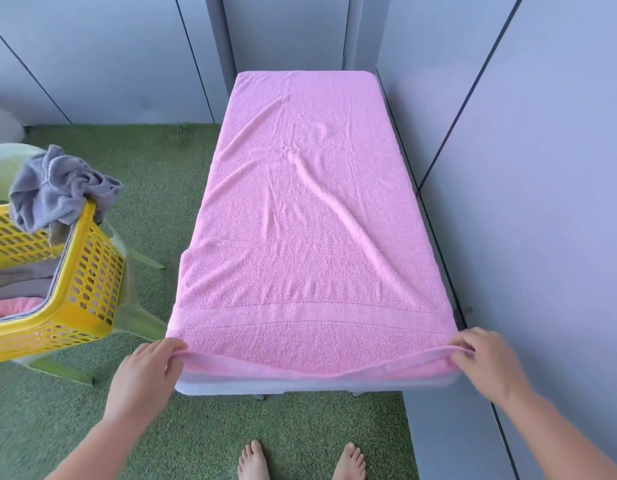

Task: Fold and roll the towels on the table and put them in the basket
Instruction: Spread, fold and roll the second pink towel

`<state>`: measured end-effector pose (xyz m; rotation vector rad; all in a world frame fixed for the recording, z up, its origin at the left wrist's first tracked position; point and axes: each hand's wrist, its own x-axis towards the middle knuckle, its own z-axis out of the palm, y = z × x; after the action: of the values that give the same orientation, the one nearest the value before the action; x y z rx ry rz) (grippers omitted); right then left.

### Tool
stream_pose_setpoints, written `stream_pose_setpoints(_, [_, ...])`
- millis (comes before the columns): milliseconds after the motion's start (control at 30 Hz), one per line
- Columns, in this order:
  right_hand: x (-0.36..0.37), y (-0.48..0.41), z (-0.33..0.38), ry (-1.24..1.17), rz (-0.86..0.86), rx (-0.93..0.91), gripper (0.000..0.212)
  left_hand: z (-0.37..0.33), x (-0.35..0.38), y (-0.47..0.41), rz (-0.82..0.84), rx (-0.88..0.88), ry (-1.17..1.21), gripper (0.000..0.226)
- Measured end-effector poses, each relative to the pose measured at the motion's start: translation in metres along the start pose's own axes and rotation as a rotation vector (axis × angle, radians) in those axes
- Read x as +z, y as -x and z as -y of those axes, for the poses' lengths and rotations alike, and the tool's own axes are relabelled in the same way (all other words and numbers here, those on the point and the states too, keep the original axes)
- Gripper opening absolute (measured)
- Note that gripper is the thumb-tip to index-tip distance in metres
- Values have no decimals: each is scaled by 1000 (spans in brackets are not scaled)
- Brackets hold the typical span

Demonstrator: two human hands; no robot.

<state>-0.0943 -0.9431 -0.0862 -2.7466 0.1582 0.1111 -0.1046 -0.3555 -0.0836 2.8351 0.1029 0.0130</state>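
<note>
pink towel [310, 237] hides table [300, 385] top; basket [92, 271] cut off left

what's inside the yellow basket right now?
Inside the yellow basket: stacked grey towels and a pink towel nearer the camera. A crumpled grey towel hangs over the rim, hiding the far corner. The floor is covered and the left part is out of frame.

A pink towel [310, 216] lies spread flat along the white table [300, 386], covering nearly all of it, lightly creased, its near hem lifted at both corners. Left of it, a yellow basket [92, 271] holds folded towels [23, 282], grey and pink, with a crumpled grey towel [54, 188] draped over its rim
</note>
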Motion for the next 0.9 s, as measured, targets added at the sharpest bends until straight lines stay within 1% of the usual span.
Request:
stream_pose_setpoints(100, [1, -10, 1, 21, -31, 25, 25, -2, 2, -15, 19, -69, 10, 7])
stream_pose_setpoints(167, [4, -9, 4, 84, -75, 15, 25, -1, 5, -20, 18, -90, 7, 4])
stream_pose_setpoints(233, [3, -4, 10, 137, -127, 0, 23, 0, 8, -20, -6, -98, -69, 16])
stream_pose_setpoints(300, [4, 5, 19, 138, -115, -43, 17, -5, 8, -16, -53, -18, -164, 30])
stream_pose_setpoints(367, [8, 14, 23, 129, -62, -155, 3, -13, 11, -6, -18, 171, -177, 36])
stream_pose_setpoints(400, [11, 18, 22, 130, -21, -183, 13, -15, 14, -2, 26, 254, -180, 41])
stream_pose_setpoints(433, [14, 22, 19, 142, 7, -196, 27, -16, 16, 1, 71, 289, -186, 48])
stream_pose_setpoints(467, [17, 24, 17, 151, 14, -189, 42, -14, 18, 3, 106, 270, -194, 55])
stream_pose_setpoints(500, [19, 26, 14, 156, -2, -172, 52, -10, 18, 3, 118, 221, -192, 60])
stream_pose_setpoints(533, [18, 26, 14, 156, -21, -148, 55, -7, 16, 2, 116, 170, -187, 60])
stream_pose_setpoints(567, [17, 25, 14, 157, -43, -137, 52, -3, 14, 0, 109, 133, -185, 55])
stream_pose_setpoints(633, [16, 20, 11, 170, -64, -150, 39, 5, 11, -6, 80, 121, -192, 41])
stream_pose_setpoints(733, [10, 7, 10, 179, -29, -157, 21, 10, 5, -15, 21, 151, -218, 37])
stream_pose_setpoints(800, [5, -3, 9, 174, -4, -132, 13, 7, 1, -21, -8, 120, -225, 32])
stream_pose_setpoints(900, [-1, -21, 13, 201, 26, -82, 14, 1, -4, -35, -16, 41, -231, 17])
